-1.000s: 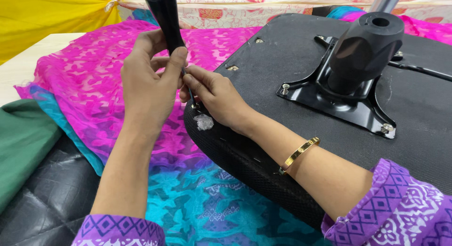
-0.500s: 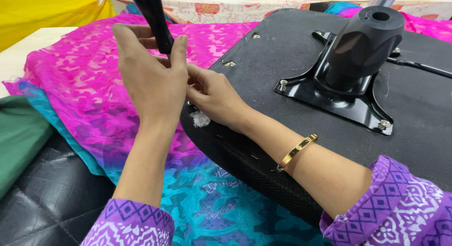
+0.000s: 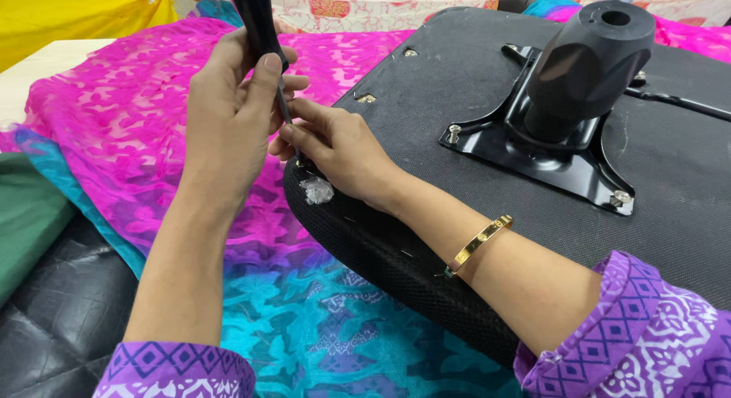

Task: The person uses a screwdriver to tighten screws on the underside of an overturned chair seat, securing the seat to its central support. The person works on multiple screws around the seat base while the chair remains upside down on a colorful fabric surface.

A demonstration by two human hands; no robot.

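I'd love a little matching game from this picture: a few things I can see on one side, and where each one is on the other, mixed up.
Things:
1. screwdriver
2. bangle
3. metal plate
4. green cloth

Places:
A. bolted to the black seat base
B. on the right wrist
C. at the far left edge
D. gripped in the left hand, tip down at the seat's rim, steadied by the right hand

Pairs: 1-D, 2-B, 3-A, 4-C
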